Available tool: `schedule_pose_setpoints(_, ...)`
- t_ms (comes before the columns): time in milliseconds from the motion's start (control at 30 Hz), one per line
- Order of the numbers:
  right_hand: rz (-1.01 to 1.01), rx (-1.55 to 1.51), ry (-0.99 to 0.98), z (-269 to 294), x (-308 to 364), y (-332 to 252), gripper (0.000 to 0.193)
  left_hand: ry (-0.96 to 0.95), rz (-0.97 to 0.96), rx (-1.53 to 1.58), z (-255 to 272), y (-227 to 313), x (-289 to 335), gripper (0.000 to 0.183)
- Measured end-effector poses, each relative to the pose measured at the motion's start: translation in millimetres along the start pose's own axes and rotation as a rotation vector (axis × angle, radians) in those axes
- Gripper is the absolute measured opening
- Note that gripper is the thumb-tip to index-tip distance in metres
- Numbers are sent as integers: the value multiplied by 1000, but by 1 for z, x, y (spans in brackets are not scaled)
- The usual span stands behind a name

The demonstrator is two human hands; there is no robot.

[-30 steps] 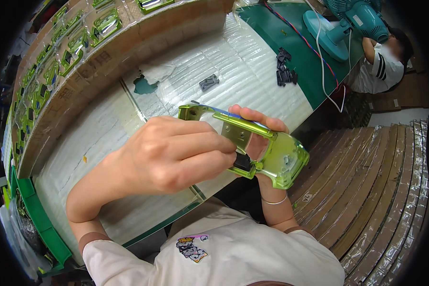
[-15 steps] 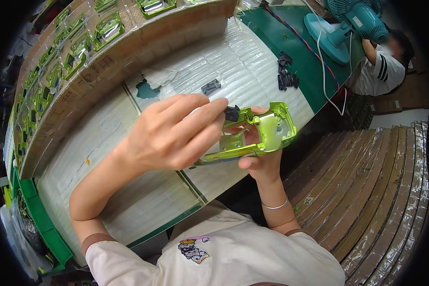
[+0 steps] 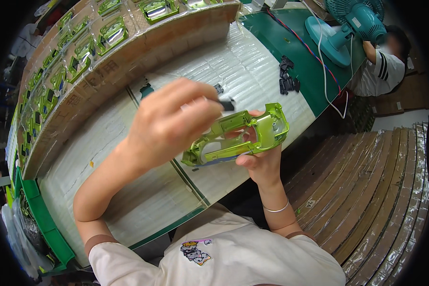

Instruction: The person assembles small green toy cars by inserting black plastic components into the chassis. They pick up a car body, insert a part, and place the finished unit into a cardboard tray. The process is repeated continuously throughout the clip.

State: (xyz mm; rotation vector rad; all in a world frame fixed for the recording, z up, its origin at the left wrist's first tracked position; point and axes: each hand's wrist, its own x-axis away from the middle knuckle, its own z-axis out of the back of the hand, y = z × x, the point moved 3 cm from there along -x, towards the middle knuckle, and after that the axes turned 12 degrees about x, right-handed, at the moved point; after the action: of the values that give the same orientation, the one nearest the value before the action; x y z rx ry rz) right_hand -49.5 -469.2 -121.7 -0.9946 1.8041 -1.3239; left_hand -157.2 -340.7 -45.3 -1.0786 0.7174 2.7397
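Observation:
My right hand [image 3: 266,164] grips a glossy green plastic housing [image 3: 272,127] by its right end, thumb on the near edge and fingers behind. The housing has a long oval opening and a tilted, hollow inner side. My left hand [image 3: 169,121], smeared by motion, pinches a small black plastic part [image 3: 228,105] just above the housing's far edge, seemingly apart from it. Another small dark part [image 3: 218,88] lies on the table beyond my left hand, partly covered by it.
A cardboard tray [image 3: 128,62] with several green housings stands at the far left. Black parts [image 3: 288,81] lie in a pile on the table's right side, near a teal fan [image 3: 333,43] and cables. Stacked cardboard [image 3: 357,190] stands at right. A person [image 3: 383,71] sits beyond the fan.
My left hand has lifted slightly up and away from the housing with the black part. The housing has shifted a little left, and more of its left end shows.

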Motion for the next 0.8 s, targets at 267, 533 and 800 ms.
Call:
schedule_pose_setpoints(267, 187, 43, -145, 6, 2, 2, 82, -15, 431, -72, -17, -49, 8, 15)
schedule_pose_setpoints(533, 316, 21, -224, 8, 4, 5, 79, -236, 129, 132, -109, -41, -73, 21)
schedule_pose_setpoints(800, 252, -41, -269, 12, 4, 4, 80, -400, 80, 22, -107, -38, -58, 24)
